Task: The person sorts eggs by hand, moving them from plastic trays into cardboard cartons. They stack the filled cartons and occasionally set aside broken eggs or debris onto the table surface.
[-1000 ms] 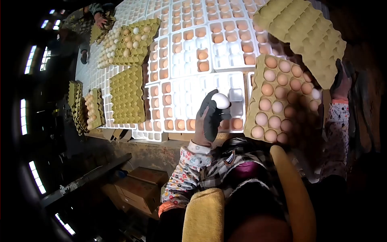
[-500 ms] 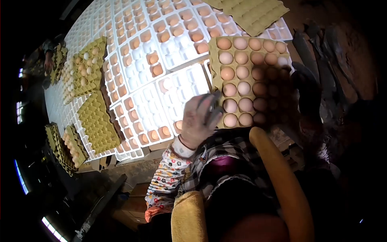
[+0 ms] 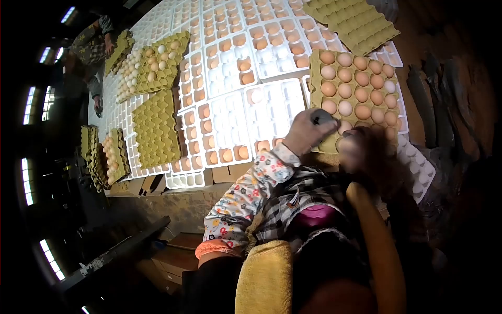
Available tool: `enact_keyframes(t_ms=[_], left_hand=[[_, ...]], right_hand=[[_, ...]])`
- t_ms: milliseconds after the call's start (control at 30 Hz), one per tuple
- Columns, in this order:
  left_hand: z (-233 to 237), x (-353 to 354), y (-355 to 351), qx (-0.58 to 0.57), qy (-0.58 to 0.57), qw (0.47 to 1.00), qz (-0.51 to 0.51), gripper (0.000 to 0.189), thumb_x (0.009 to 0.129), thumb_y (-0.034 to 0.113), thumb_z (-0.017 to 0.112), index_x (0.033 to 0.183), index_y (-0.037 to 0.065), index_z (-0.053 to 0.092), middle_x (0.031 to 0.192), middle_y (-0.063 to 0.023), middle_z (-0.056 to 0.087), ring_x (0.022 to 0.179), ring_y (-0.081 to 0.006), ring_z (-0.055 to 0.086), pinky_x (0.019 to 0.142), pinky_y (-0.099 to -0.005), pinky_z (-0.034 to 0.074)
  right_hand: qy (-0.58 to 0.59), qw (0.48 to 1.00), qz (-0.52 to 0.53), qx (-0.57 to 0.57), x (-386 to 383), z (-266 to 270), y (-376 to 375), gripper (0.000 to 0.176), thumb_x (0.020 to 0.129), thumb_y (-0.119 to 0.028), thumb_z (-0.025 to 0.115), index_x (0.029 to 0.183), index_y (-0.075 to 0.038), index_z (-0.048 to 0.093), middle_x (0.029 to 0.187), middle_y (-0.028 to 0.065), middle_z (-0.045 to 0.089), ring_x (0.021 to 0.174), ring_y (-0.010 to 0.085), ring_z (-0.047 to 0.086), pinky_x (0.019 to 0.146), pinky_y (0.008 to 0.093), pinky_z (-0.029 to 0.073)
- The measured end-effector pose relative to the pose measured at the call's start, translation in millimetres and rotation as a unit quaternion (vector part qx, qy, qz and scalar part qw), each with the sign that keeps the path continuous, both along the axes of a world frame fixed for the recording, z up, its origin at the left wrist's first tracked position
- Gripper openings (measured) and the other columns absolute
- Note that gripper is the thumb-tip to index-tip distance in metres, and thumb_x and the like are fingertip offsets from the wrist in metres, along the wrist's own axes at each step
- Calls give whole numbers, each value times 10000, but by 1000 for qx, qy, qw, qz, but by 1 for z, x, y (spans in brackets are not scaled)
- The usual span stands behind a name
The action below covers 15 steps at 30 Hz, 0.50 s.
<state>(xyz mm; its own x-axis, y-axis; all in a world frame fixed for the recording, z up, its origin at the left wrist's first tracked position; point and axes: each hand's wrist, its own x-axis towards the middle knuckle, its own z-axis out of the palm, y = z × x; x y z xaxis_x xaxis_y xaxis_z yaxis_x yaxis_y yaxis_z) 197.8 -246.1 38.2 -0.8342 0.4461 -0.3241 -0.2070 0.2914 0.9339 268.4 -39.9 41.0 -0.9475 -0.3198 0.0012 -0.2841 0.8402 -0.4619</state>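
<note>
A yellowish pulp egg tray (image 3: 315, 78) lies in front of me, with rows of brown and pale eggs (image 3: 345, 76) in its cups. My left hand (image 3: 308, 131), in a pale glove with dark fingertips, is at the tray's near left corner. Its fingers are curled in, and whatever they hold is hidden. Close beside it, over the near edge of the tray, is my right hand (image 3: 361, 149), blurred and partly in shadow. Near the left hand, cups in the front row show bare pulp.
White plastic trays (image 3: 227, 112), some cups holding eggs, cover the table to the left. An upturned pulp tray (image 3: 355, 26) lies at the back right. More pulp trays (image 3: 157, 128) stand further left. A white tray (image 3: 415, 170) juts out at right. Another person's hand (image 3: 109, 44) shows far left.
The view has swung left, so the trays appear further right. My left hand has curled in over the near left corner, where eggs stood before. My right hand has come to the near edge.
</note>
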Motion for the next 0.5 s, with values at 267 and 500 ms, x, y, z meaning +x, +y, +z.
enact_keyframes(t_ms=[267,500], left_hand=[[-34,-5,-15,84,51,994,53,374,840,103,647,1195,58,541,939,-151,637,770,-238,648,641,-336,534],[28,-36,19,-426,349,817,-171,482,792,220,700,1240,164,529,1269,-167,471,1033,-342,566,824,-392,522]], right_hand=[[-65,954,-78,-281,-12,-7,38,372,723,-70,712,1082,-27,625,908,95,598,734,156,560,640,298,468],[65,997,-25,-19,-24,2,4,371,682,-206,730,972,-17,598,880,150,597,819,315,593,709,376,495]])
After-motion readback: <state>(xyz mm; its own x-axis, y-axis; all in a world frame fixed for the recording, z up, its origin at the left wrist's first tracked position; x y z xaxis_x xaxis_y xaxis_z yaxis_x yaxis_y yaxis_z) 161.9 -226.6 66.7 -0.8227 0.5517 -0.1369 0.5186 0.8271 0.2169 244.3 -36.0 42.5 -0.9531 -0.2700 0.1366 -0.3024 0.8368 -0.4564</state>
